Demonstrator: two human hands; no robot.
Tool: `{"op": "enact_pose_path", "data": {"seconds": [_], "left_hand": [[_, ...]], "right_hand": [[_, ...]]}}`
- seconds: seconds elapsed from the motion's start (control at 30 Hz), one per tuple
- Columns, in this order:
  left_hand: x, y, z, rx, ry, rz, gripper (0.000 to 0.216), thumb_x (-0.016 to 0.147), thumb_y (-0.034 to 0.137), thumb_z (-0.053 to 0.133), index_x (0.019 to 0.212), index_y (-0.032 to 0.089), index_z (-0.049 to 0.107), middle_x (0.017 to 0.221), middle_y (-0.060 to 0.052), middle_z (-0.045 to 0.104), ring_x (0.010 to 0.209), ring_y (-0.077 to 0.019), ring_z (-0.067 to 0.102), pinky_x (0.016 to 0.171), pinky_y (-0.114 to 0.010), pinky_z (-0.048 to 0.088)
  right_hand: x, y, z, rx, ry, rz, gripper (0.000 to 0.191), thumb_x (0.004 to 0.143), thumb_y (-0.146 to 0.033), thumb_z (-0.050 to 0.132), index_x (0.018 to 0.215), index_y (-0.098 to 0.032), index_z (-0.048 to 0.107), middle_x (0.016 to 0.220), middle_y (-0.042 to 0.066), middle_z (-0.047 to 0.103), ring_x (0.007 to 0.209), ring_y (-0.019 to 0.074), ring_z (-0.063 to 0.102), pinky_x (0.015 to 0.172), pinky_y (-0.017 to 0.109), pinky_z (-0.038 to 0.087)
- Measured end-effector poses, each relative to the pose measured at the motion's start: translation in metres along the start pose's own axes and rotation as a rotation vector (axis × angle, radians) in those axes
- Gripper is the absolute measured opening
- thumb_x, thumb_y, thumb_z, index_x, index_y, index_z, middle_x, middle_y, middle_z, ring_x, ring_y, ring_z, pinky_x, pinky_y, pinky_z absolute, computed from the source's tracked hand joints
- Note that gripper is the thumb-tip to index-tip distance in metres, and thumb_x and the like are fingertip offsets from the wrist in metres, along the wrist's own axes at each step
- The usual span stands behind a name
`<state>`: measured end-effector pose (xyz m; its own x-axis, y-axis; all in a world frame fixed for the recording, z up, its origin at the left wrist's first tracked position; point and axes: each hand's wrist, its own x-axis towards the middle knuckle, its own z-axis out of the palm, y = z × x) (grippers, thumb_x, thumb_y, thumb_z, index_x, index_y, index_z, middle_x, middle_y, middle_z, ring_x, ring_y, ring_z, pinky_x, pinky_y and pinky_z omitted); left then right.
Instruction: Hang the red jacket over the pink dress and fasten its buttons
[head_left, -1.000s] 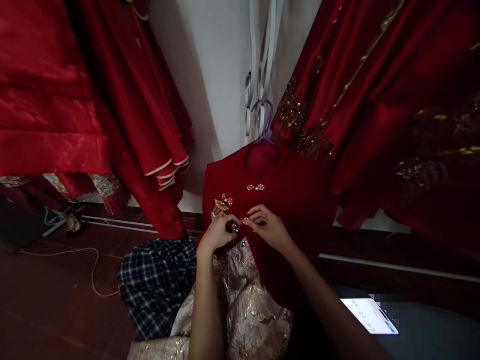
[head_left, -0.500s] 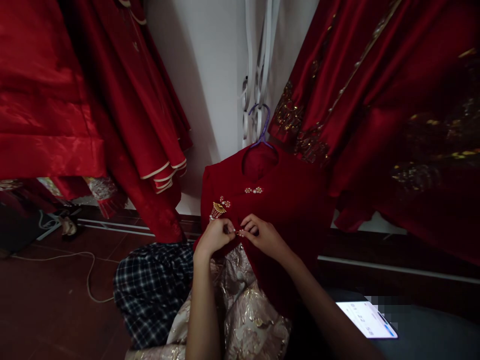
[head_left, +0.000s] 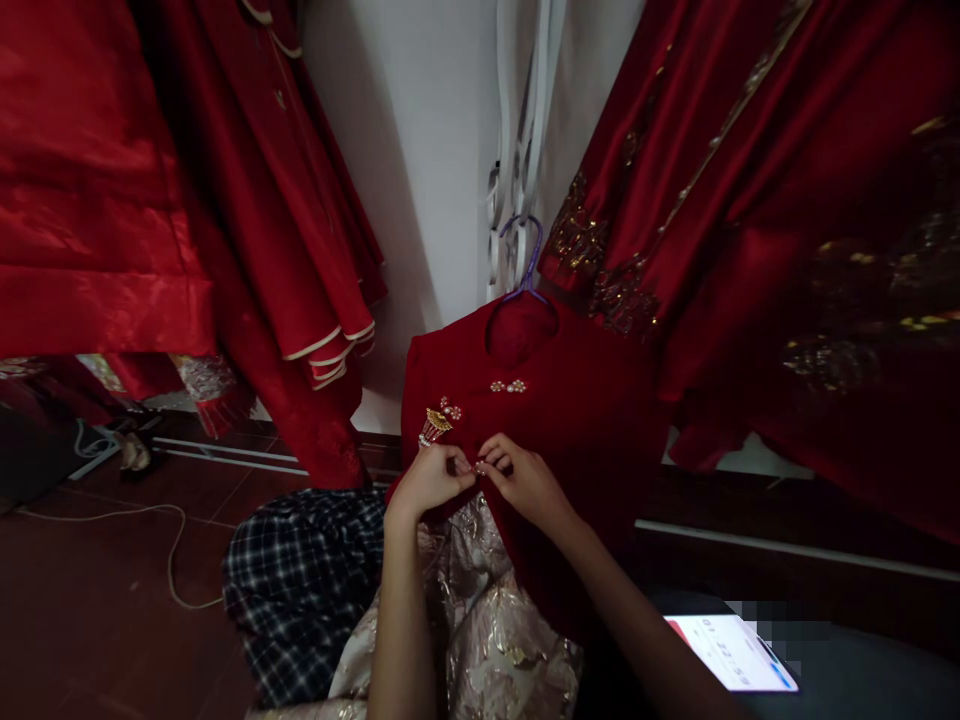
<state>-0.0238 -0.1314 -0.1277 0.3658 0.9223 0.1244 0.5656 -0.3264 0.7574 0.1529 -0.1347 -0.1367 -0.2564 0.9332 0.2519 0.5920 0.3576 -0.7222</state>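
A dark red garment point(head_left: 592, 430) hangs in front of me on a purple hanger point(head_left: 529, 262). Low on its front, my left hand point(head_left: 439, 478) and my right hand point(head_left: 523, 482) meet, pinching the two sides of a small beaded clasp point(head_left: 481, 467). Whether its halves are joined cannot be made out. Above, a similar beaded clasp point(head_left: 508, 387) sits below the neckline. To the left are another beaded flower clasp point(head_left: 451, 408) and a gold fan-shaped ornament point(head_left: 436, 424) with hanging beads. Under the opening shows pale brocade fabric point(head_left: 480, 600) with a metallic sheen.
Red garments hang at left point(head_left: 97, 180) and right point(head_left: 720, 200), some trimmed with gold. A white metal stand point(head_left: 531, 120) rises behind the hanger. Dark checked cloth point(head_left: 300, 580) lies at lower left, near a cable point(head_left: 176, 560) on the tiled floor. A lit phone point(head_left: 739, 650) lies at lower right.
My hands have drawn slightly closer together, and the gap between the clasp's two sides has narrowed. The view has shifted slightly.
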Motion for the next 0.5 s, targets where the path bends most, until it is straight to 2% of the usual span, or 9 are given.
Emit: {"op": "enact_pose_path", "data": {"seconds": [0.5], "left_hand": [[-0.0007, -0.0018, -0.0016, 0.05, 0.004, 0.024, 0.015, 0.068, 0.019, 0.053, 0.071, 0.014, 0.066, 0.067, 0.001, 0.064, 0.062, -0.0098, 0.054, 0.06, -0.019, 0.038]], "right_hand": [[-0.0009, -0.0032, -0.0031, 0.007, -0.031, -0.009, 0.011, 0.077, -0.022, 0.053, 0.087, -0.024, 0.055, 0.081, -0.001, 0.065, 0.07, 0.0122, 0.061, 0.069, 0.025, 0.046]]}}
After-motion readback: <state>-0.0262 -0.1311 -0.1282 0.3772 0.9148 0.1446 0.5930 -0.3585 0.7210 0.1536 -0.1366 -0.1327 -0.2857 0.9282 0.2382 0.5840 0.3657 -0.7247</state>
